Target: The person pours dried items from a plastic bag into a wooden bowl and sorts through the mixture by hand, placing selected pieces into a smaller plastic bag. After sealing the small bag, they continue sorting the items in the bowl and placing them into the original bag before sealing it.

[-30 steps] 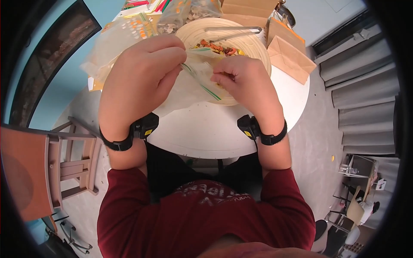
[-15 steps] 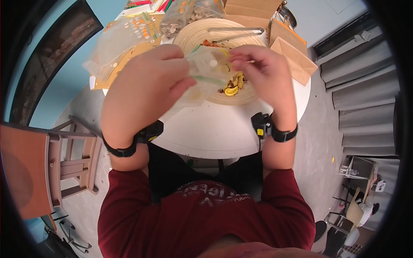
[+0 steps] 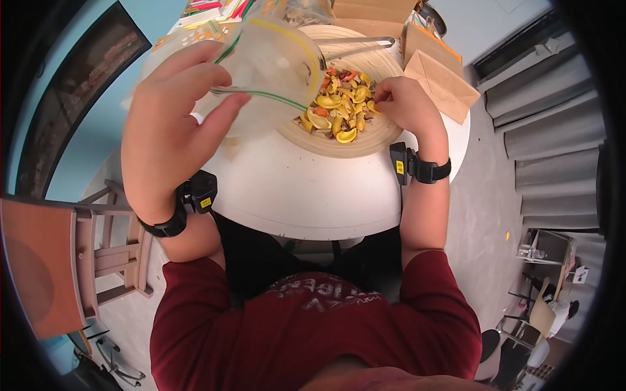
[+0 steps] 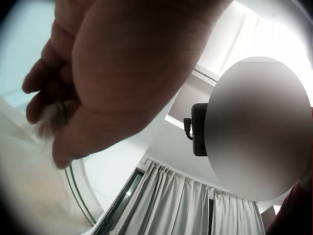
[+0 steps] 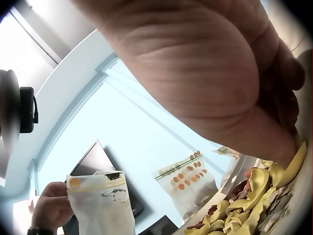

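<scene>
Pinched between the thumb and fingers of the left hand [image 3: 171, 133], the bag [image 3: 264, 68] hangs over the left part of the plate [image 3: 386, 132], its mouth spread, with a green strip along one edge and a yellow one along the other. The right hand [image 3: 415, 109] is at the right side of the pile [image 3: 338, 107], its thumb and fingers closed on a yellow piece [image 5: 292, 164] at the pile's edge. Curled yellow pieces, a few orange-red ones and darker bits make up the pile, which lies on the plate. Tongs [image 3: 390, 43] rest across the plate's far side. The plate stands on the white table [image 3: 306, 195], with a paper bag [image 3: 441, 86] just to its right. Beyond the left hand is a dotted bag [image 5: 188, 183], bearing orange spots. Each wrist wears a black strap [image 3: 433, 172].
</scene>
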`<state>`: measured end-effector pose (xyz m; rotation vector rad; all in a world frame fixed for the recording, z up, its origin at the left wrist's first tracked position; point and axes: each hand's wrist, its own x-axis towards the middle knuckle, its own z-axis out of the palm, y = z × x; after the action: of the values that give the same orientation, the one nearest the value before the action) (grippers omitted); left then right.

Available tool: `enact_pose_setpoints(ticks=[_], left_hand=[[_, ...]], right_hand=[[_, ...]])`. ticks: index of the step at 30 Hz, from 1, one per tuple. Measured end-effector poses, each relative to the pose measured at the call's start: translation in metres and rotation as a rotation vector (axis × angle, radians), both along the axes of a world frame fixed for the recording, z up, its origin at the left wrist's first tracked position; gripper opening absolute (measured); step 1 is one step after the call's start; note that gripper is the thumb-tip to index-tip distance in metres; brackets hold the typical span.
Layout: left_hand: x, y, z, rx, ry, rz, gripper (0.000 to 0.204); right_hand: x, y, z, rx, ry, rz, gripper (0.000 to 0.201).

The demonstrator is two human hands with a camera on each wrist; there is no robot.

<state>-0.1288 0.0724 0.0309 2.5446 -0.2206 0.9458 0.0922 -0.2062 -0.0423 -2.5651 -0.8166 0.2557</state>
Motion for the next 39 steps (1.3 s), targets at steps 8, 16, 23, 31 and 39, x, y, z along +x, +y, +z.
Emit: enact_pose_setpoints(ticks=[8, 16, 23, 31, 39], left_hand=[[0.017, -0.012, -0.008, -0.016, 0.101, -0.147, 0.037], [0.036, -0.022, -0.018, -0.019, 0.138, -0.195, 0.038], [0.034, -0.015, -0.016, -0.005, 0.097, -0.124, 0.037], [0.025, 0.003, -0.009, -0.093, -0.002, -0.044, 0.044], [0.023, 0.008, -0.008, -0.089, -0.020, -0.045, 0.043]], right_hand=[[0.002, -0.001, -0.004, 0.143, -0.110, -0.027, 0.010], [-0.051, 0.029, 0.027, 1.049, 0.100, 0.044, 0.006], [-0.045, 0.025, 0.024, 0.847, -0.200, 0.058, 0.013], [-0.010, 0.009, -0.011, 0.194, -0.158, 0.094, 0.027], [-0.008, 0.015, -0.013, 0.073, -0.122, 0.029, 0.023]])
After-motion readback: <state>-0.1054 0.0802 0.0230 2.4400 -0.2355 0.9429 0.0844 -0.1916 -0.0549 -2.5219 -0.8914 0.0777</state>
